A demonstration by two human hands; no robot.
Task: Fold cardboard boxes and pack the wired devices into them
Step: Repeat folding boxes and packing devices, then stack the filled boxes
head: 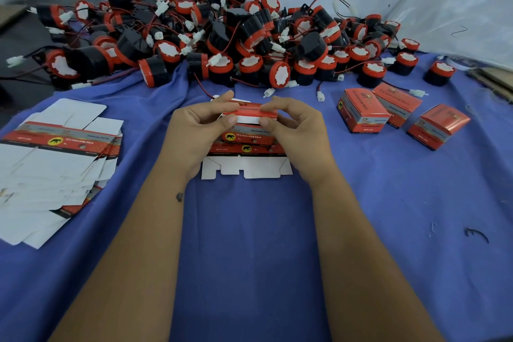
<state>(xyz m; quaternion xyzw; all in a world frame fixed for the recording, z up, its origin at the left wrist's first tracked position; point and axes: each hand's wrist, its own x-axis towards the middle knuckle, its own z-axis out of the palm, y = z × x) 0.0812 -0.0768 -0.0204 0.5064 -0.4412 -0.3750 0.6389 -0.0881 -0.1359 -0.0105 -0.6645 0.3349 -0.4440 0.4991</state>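
Glossy printed cardboard box (249, 119), matt wrinkled blue cloth (249, 230), shiny black-and-red plastic devices (222, 36)

Both hands are gripping a red cardboard box (249, 116) above the blue-clothed worktop (249, 230), the left hand (194, 130) and right hand (294, 130) pinching its top flap with thumbs and fingers (222, 98). A flat box blank (247, 164) is lying beneath it. Behind, wired devices (222, 36) are lying heaped; 3 folded boxes (399, 116) are standing at right and a stack of flat blanks (55, 164) is lying at left.
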